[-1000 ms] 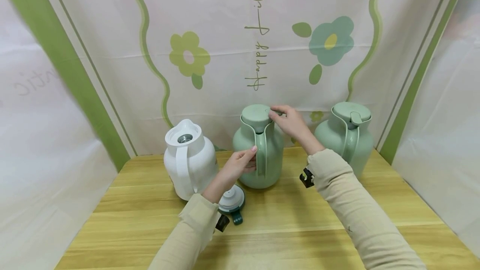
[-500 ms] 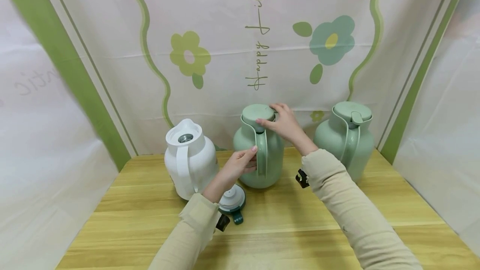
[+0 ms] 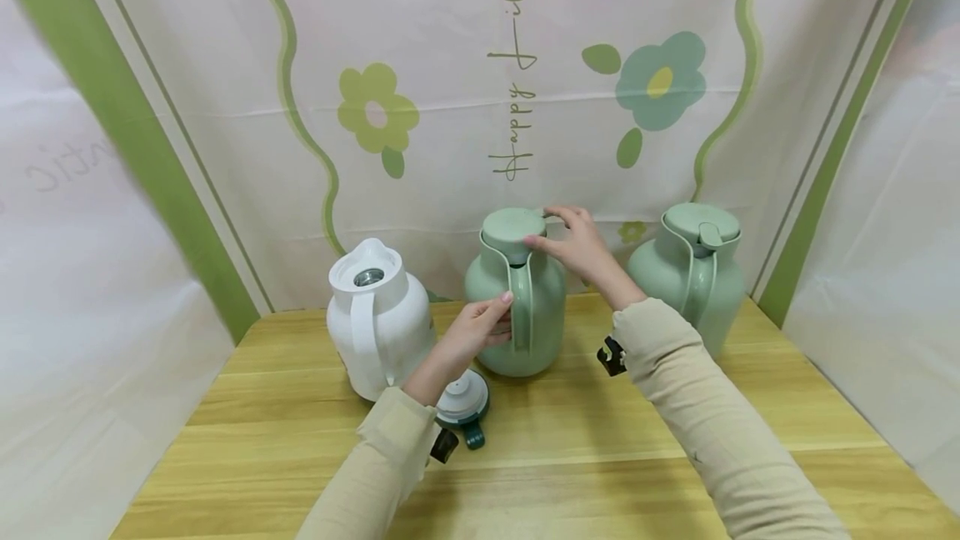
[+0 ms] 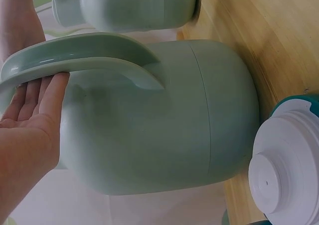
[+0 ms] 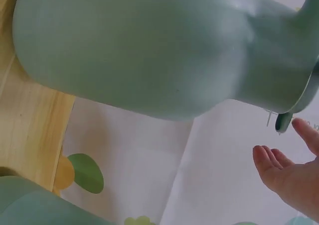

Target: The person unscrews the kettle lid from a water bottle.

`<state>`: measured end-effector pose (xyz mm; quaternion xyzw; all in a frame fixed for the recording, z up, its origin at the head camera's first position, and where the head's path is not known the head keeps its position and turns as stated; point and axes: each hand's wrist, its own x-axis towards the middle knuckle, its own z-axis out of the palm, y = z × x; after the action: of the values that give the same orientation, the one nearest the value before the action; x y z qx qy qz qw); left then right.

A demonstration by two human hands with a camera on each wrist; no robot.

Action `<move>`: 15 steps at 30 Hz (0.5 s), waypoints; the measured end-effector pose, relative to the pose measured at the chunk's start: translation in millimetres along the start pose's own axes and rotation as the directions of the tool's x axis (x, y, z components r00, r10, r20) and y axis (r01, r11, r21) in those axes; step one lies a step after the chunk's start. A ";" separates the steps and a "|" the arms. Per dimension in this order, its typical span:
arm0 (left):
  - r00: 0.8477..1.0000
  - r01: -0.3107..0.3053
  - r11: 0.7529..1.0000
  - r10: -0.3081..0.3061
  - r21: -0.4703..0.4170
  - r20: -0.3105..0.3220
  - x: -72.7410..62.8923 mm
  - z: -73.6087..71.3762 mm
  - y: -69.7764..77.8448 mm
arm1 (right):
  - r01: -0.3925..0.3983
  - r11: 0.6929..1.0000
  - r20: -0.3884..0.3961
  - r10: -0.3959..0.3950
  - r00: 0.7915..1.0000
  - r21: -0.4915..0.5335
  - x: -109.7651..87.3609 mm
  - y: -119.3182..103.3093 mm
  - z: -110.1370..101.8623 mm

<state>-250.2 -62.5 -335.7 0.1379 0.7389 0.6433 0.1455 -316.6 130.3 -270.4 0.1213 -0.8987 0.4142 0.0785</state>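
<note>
Green jug [image 3: 547,319] on the table [image 3: 562,477], between two jugs.
White jug [image 3: 405,327], loose lid [image 3: 461,396], left hand [image 3: 467,336] holding the green jug's handle [image 3: 522,307]; right hand [image 3: 582,247] by its top [image 3: 510,227], thumb and fingers apart; last, another green jug [image 3: 663,275].

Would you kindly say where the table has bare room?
The table is bare left of the white jug, between the sleeves at the front, and right of them. It is crowded around the middle green jug, with the left hand, right hand and upturned lid.

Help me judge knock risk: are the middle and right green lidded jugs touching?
Apart: the head view shows tabletop between the middle jug and the right jug.
</note>
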 end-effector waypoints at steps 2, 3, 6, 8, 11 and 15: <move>1.000 0.000 1.000 0.000 -0.002 0.002 -0.3 0.0 0.2 | 0.004 1.000 -0.001 -0.004 1.000 0.008 -0.5 0.5 -0.7; 1.000 0.000 1.000 0.000 -0.002 0.002 -0.4 0.0 0.3 | 0.009 1.000 0.002 -0.009 1.000 0.015 -0.6 0.4 -1.0; 1.000 0.007 1.000 -0.007 -0.005 0.003 -1.1 0.2 0.6 | 0.023 0.999 0.018 -0.024 1.000 0.042 -1.7 -0.4 -1.6; 1.000 0.004 1.000 -0.004 -0.003 0.005 -1.5 0.3 0.6 | 0.028 0.998 0.032 -0.030 0.999 0.054 -2.7 -1.5 -2.0; 1.000 -0.002 1.000 0.002 0.000 0.004 -2.1 0.4 0.8 | 0.028 0.998 0.052 -0.030 0.998 0.054 -3.7 -2.6 -2.3; 1.000 -0.010 1.000 0.010 0.005 0.003 -2.0 0.5 0.9 | 0.036 0.999 0.082 -0.038 0.996 0.034 -3.3 -3.7 -1.4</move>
<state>-248.1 -62.6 -334.8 0.1428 0.7396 0.6420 0.1431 -312.4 129.5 -267.6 0.1563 -0.8918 0.4220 0.0469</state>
